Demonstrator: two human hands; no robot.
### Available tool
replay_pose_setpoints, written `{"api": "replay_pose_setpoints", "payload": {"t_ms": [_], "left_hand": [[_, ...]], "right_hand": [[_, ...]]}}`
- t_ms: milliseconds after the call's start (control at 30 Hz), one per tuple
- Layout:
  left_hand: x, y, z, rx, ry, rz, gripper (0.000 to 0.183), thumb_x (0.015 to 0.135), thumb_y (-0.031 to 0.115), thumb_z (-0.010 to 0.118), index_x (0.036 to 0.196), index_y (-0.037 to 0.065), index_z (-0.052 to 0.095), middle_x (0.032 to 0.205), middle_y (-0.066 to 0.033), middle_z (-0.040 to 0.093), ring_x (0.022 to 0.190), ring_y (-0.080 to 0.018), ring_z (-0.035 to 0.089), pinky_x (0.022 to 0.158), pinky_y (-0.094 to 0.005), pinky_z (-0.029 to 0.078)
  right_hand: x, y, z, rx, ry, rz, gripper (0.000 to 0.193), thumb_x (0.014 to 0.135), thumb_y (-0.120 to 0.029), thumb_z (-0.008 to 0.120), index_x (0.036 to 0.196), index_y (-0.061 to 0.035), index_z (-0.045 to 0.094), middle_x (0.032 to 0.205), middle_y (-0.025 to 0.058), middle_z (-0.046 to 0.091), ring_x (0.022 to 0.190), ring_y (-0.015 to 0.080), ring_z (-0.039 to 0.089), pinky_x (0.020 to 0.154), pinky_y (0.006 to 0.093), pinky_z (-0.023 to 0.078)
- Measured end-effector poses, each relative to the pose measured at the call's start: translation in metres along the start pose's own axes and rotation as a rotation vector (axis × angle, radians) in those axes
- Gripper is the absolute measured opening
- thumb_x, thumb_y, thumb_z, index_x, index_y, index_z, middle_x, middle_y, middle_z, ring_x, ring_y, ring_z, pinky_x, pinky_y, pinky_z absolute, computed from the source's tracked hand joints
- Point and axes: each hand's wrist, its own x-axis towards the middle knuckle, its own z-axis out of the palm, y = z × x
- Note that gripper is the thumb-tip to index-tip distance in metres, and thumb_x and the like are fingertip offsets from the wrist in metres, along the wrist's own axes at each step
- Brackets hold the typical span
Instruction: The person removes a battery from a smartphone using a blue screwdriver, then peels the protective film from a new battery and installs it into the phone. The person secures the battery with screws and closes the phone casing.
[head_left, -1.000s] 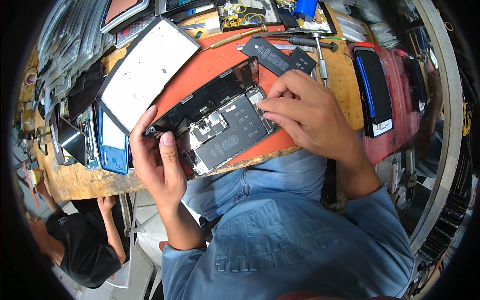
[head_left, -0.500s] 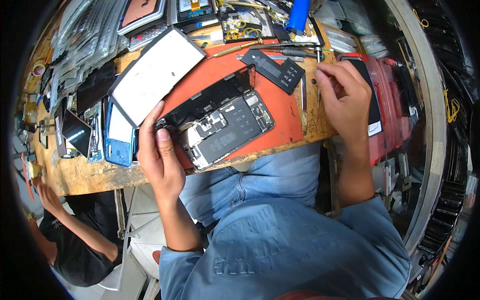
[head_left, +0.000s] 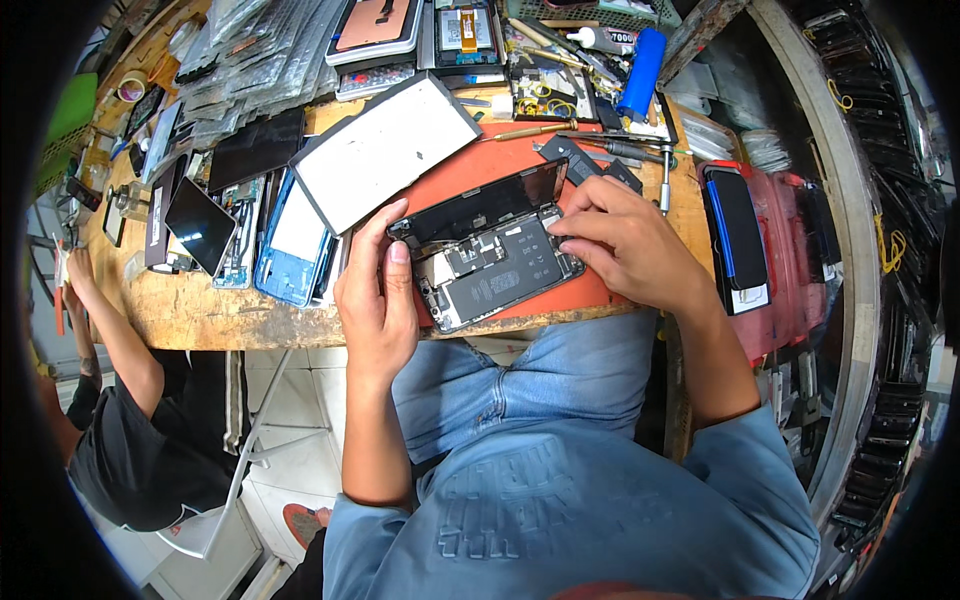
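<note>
An opened phone (head_left: 510, 268) lies on the orange mat (head_left: 440, 172), its black screen (head_left: 480, 207) tilted up along the far side. A flat black battery and the boards show inside its frame. Thumb and fingers of my left hand (head_left: 378, 310) grip the phone's left end, by the screen. My right hand (head_left: 635, 240) is over the right end, with fingertips pinched at the inner parts there; anything between them is too small to make out. Behind this hand lies a loose black battery (head_left: 572, 156), partly covered by it.
A white panel with a dark frame (head_left: 385, 150) leans behind my left hand. Screwdrivers (head_left: 535, 131), a blue cylinder (head_left: 642, 75) and stacked phone parts fill the back. At right, a phone with a blue edge (head_left: 735, 225) lies on a red case. Another person's arm (head_left: 115, 325) is at left.
My right hand has moved left from the tools at the mat's right edge to the phone's right end. My left hand keeps its grip. The whole view has shifted.
</note>
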Motion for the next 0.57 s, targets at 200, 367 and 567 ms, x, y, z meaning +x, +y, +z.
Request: {"api": "replay_pose_setpoints", "payload": {"t_ms": [200, 367, 567], "left_hand": [[-0.001, -0.008, 0.003, 0.002, 0.031, 0.084, 0.034, 0.113, 0.011, 0.055, 0.144, 0.0, 0.064, 0.117, -0.0103, 0.069, 0.098, -0.0178, 0.06, 0.087, -0.0297, 0.046], [-0.002, -0.007, 0.002, -0.001, 0.014, 0.046, 0.034, 0.113, 0.012, 0.055, 0.143, 0.001, 0.064, 0.114, -0.0111, 0.07, 0.095, -0.0184, 0.061, 0.086, -0.0311, 0.048], [0.001, -0.005, 0.003, -0.023, 0.045, 0.113, 0.034, 0.113, 0.014, 0.056, 0.144, 0.003, 0.065, 0.125, -0.0159, 0.073, 0.106, -0.0267, 0.068, 0.098, -0.0346, 0.051]], "right_hand": [[-0.003, -0.003, -0.007, 0.157, 0.067, 0.146, 0.009, 0.094, -0.002, 0.074, 0.103, -0.0005, 0.075, 0.094, 0.0088, 0.066, 0.079, 0.0217, 0.065, 0.071, 0.0346, 0.052], [-0.007, -0.01, -0.003, 0.351, 0.162, 0.292, 0.019, 0.097, 0.002, 0.068, 0.114, -0.0006, 0.075, 0.089, 0.0035, 0.065, 0.07, 0.0075, 0.06, 0.062, 0.0275, 0.049], [-0.02, 0.0, 0.009, 0.451, -0.034, 0.523, 0.031, 0.103, 0.0, 0.067, 0.13, -0.0098, 0.077, 0.105, 0.0036, 0.076, 0.098, 0.009, 0.073, 0.088, 0.0244, 0.058]]}}
